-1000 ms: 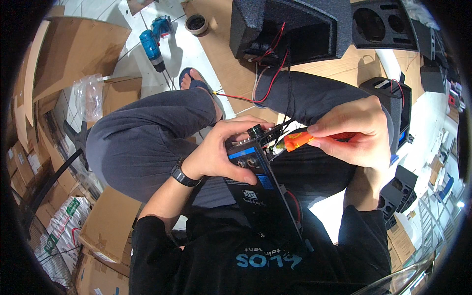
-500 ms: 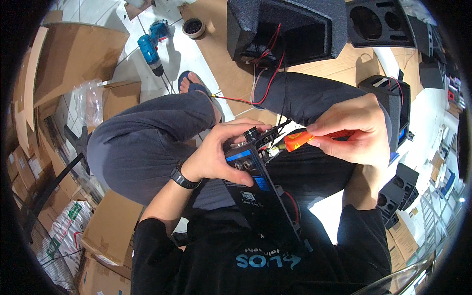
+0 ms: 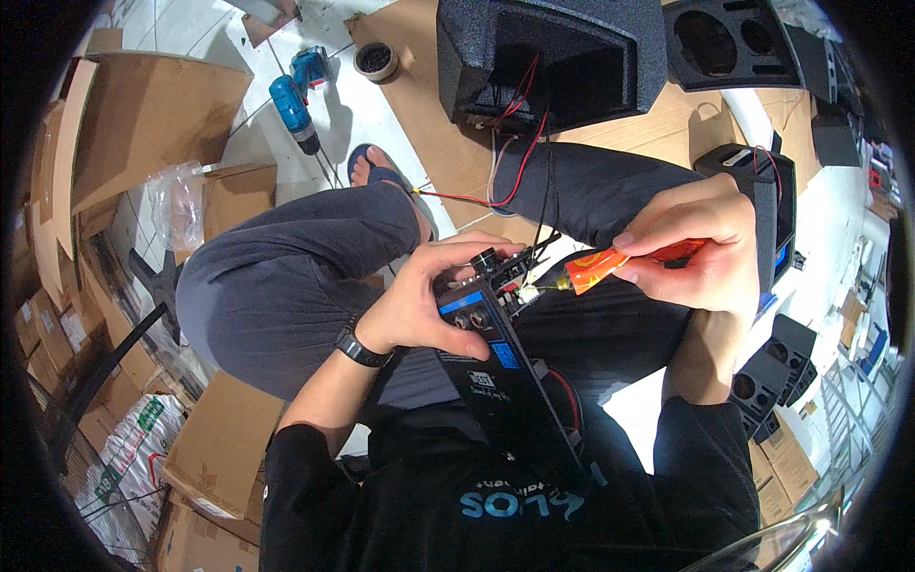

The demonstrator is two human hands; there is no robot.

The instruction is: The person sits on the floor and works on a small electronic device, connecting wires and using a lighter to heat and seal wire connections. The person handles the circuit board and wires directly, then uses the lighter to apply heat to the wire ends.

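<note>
My left hand (image 3: 419, 300) is wrapped round the top end of a black amplifier panel (image 3: 496, 386), with a blue stripe, sockets and knobs near its upper edge. The panel stands tilted in my lap against my shirt. Between the thumb and fingers of my right hand (image 3: 701, 253) is an orange glue tube (image 3: 599, 270). Its nozzle points at a white connector (image 3: 525, 296) on the panel's circuit side, with a thin strand of glue between them. Thin black wires (image 3: 545, 238) rise from that side toward the speaker cabinet.
A black speaker cabinet (image 3: 553, 67) with red and black wires (image 3: 519, 198) stands ahead. A blue cordless drill (image 3: 294, 105) and a small round bowl (image 3: 376, 61) are on the floor. Cardboard boxes (image 3: 224, 439) crowd the left; more speaker cabinets (image 3: 777, 367) stand at right.
My right hand has drawn the glue tube slightly up and right, away from the connector, leaving a thin strand. My left hand keeps its hold on the panel.
</note>
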